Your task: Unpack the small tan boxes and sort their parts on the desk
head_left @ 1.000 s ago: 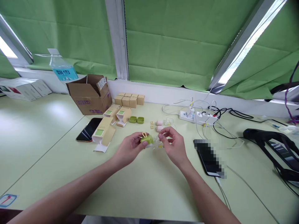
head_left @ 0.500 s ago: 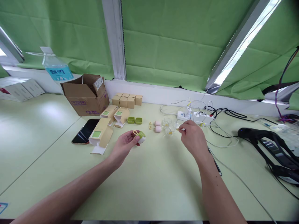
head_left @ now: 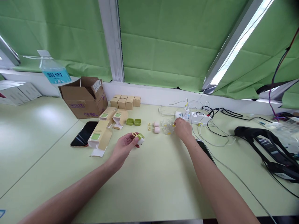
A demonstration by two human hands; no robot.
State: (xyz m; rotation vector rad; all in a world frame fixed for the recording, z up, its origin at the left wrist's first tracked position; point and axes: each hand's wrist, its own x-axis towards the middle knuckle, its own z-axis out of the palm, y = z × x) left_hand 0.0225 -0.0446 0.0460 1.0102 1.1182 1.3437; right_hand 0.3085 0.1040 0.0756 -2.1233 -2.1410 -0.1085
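Note:
My left hand [head_left: 125, 147] is closed round a small green and white case [head_left: 140, 139] with a yellow loop, held over the table. Farther right, my right hand [head_left: 182, 128] reaches to the clear plastic pieces [head_left: 167, 127]; its fingers are pinched near a small yellow part, and what they grip is too small to make out. Two pink pieces [head_left: 156, 130] and small yellow clips [head_left: 149, 128] lie left of the clear pieces. Two green trays [head_left: 134, 122] sit side by side beyond my left hand.
Opened small boxes [head_left: 100, 137], a phone [head_left: 84, 134] and a cardboard carton [head_left: 84, 99] stand at the left. Closed small boxes [head_left: 125, 102] line the back. A power strip [head_left: 196, 117], cables, a dark flat device [head_left: 205, 151] and a black headset [head_left: 263, 149] are at the right.
My right hand has moved farther back and slightly left, to the edge of the clear pieces. My left hand keeps hold of the green and white case. The view has shifted slightly.

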